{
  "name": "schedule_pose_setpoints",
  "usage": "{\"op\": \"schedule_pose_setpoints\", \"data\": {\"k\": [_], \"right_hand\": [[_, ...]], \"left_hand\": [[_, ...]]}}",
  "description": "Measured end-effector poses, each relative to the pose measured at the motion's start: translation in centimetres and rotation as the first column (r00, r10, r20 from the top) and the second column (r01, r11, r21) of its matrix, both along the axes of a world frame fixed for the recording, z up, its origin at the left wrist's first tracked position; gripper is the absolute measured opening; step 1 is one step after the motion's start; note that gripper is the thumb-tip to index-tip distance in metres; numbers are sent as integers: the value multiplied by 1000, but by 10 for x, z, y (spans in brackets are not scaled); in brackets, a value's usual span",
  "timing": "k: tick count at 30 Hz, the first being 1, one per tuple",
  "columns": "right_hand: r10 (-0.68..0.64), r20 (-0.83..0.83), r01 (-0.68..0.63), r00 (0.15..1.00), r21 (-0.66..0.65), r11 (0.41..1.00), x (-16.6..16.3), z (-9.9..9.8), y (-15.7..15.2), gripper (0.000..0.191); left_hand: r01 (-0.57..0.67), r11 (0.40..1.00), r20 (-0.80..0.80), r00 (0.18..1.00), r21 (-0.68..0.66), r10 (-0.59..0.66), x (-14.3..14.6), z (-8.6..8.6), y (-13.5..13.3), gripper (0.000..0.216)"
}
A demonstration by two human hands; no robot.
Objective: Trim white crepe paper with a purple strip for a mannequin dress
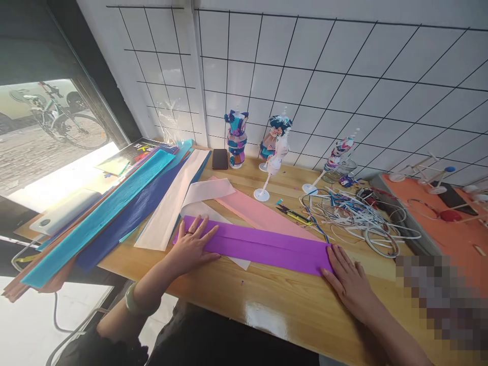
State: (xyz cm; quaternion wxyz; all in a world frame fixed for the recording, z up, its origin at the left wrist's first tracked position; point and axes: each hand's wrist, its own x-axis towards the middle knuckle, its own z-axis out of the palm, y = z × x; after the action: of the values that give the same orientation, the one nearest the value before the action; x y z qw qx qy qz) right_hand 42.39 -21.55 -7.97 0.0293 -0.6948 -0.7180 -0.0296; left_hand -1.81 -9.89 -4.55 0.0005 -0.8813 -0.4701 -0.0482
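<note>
A folded strip of purple crepe paper (263,248) lies across the wooden table in front of me. My left hand (195,241) rests on its left end, fingers spread. On the right end, my right hand (345,272) lies with fingers stretched out and thumb apart. Partly beneath the purple strip are a pink paper strip (259,211) and a curled white paper strip (208,195). A wide cream paper strip (168,208) is to the left of my left hand.
Blue paper strips (102,218) overhang the table's left edge. Small dress forms (237,140) stand near the wall, beside a phone (220,158). Tangled cords (354,218) and a yellow-handled cutting tool (299,217) lie at the right. An orange surface (430,213) adjoins the table.
</note>
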Motion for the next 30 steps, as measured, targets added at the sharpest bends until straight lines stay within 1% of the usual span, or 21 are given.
{"op": "schedule_pose_setpoints", "data": {"k": [2,4,7,9,11,12,15,17,19,22,24,25,27,30], "right_hand": [[-26,-37,27,999,16,1000,5,8,8,59],[-40,-57,44,998,68,997,7,20,24,55],[72,-34,-66,997,142,988,0,41,62,48],[134,16,-135,991,139,981,-14,53,91,43],[179,92,-186,980,74,980,-31,60,115,38],[200,127,-206,971,31,978,-39,61,125,35],[237,147,-237,960,-16,971,-57,62,142,30],[238,140,-238,961,-15,971,-61,60,146,29],[215,123,-216,969,-7,976,-57,58,148,29],[131,68,-132,989,14,991,-39,58,149,35],[50,-11,-49,999,42,998,-19,60,146,39],[6,-68,-2,998,59,998,-7,61,143,41],[-41,-137,48,990,54,997,15,64,129,48],[-68,-209,70,975,2,998,40,65,95,58]], "left_hand": [[7,1000,-15,1000,-22,-7,0,6,0,73],[18,999,-12,1000,-47,-19,1,13,3,70],[36,997,47,998,-68,-33,4,24,13,63],[81,992,110,991,-92,-71,7,27,24,59],[83,990,144,987,-114,-66,9,27,35,55],[77,990,144,988,-115,-60,10,26,40,53],[62,989,145,989,-132,-43,10,25,50,50],[72,984,164,986,-165,-44,10,26,53,53],[86,976,187,981,-201,-48,11,28,56,56],[80,971,215,976,-225,-31,14,29,60,56],[56,971,227,974,-233,-2,16,28,64,53],[41,970,230,973,-238,15,17,28,66,51],[26,970,233,972,-242,32,18,27,69,47],[45,976,249,969,-213,10,14,29,68,38]]}}
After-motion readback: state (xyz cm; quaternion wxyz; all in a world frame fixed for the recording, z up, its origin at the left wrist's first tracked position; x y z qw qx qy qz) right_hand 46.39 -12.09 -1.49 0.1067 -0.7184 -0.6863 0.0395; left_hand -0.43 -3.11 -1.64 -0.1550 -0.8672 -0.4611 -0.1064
